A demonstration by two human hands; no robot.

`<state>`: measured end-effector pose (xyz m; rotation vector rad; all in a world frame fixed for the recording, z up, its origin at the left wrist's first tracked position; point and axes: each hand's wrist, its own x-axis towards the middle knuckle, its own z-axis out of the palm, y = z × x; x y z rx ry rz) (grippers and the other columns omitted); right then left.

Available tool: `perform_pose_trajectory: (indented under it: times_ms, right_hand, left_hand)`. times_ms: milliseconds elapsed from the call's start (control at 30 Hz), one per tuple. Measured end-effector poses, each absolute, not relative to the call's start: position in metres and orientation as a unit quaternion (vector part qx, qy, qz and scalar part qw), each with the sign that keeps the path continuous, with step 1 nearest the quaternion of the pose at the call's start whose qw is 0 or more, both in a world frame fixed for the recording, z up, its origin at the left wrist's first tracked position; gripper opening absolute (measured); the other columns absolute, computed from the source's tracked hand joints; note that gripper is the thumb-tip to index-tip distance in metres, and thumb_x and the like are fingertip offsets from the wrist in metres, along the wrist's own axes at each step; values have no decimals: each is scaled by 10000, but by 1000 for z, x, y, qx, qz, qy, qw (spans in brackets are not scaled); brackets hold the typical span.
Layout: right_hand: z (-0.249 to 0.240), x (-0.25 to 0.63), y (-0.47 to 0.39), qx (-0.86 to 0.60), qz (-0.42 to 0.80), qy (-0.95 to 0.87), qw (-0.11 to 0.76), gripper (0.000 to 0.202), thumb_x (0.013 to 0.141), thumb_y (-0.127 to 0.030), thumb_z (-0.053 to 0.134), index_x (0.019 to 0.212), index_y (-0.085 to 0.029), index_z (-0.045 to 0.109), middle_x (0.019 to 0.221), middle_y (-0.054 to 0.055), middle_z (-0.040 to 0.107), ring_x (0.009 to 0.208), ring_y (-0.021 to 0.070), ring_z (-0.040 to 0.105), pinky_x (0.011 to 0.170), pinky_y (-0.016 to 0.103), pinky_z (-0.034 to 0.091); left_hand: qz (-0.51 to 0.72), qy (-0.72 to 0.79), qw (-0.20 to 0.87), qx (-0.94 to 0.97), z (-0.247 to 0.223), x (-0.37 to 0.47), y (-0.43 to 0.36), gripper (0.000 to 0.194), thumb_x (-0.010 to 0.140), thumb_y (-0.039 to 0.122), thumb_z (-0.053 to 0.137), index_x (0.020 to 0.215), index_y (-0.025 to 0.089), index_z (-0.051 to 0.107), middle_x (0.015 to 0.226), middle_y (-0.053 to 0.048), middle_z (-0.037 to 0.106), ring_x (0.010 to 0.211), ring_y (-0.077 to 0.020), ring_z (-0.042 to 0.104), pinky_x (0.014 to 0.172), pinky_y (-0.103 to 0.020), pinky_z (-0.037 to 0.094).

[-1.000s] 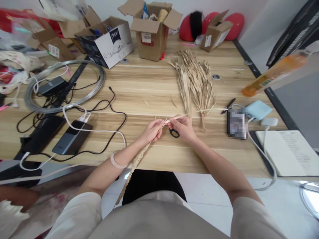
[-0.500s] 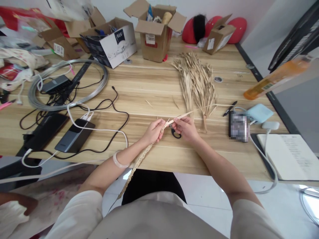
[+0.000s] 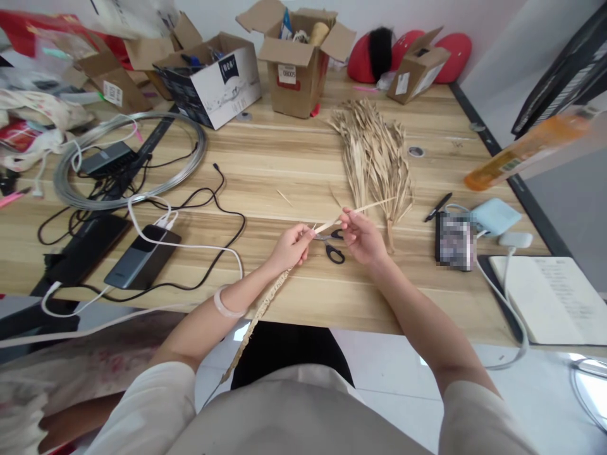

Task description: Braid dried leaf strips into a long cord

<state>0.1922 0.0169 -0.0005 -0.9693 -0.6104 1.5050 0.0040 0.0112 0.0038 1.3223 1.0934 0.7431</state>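
Note:
My left hand [image 3: 291,245] pinches the upper end of a braided straw band [image 3: 258,316], which hangs down over the table edge beside my left forearm. Between my hands runs a pale flat strip [image 3: 327,225]. The fingers of my right hand [image 3: 360,232] are closed on this strip, and its thin free end points to the right past them. Black-handled scissors [image 3: 335,254] lie on the table just beneath, their blades partly hidden by my left hand and the strip. Beyond my right hand lies a bundle of dried leaves [image 3: 374,151].
Coiled wire [image 3: 202,148], cables and a power bank [image 3: 142,259] lie left. Open boxes [image 3: 294,82] stand at the back. At right are an orange bottle [image 3: 526,148], a pen [image 3: 439,206] and a notebook [image 3: 550,297]. Another person's arm [image 3: 85,420] shows lower left.
My right hand has moved slightly right, away from my left, showing more of the strip and the scissors. The other person's arm at lower left has shifted right.

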Motion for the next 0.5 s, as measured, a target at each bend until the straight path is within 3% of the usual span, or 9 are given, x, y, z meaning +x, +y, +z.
perform_pose_trajectory:
  times_ms: [133, 367, 500]
  right_hand:
    - [1, 200, 19, -373, 663, -281, 586, 207, 808, -344, 553, 915, -187, 635, 901, 42, 724, 884, 148, 679, 602, 205, 571]
    - [8, 178, 2, -365, 677, -337, 544, 343, 662, -295, 768, 927, -229, 561, 753, -20, 720, 679, 124, 684, 646, 247, 567]
    - [6, 170, -3, -375, 697, -347, 502, 252, 641, -314, 784, 759, -175, 610, 702, 7, 708, 610, 120, 667, 575, 240, 557]
  left_hand:
    - [331, 503, 564, 566, 2, 3, 15, 289, 849, 445, 505, 773, 167, 506, 393, 86, 476, 280, -41, 398, 318, -135, 272]
    - [335, 510, 542, 578, 2, 2, 18, 288, 859, 436, 490, 766, 164, 515, 407, 80, 476, 290, -43, 398, 320, -144, 284]
    - [336, 499, 557, 572, 3, 3, 17, 310, 848, 459, 509, 765, 161, 512, 402, 83, 470, 283, -41, 389, 316, -145, 278]
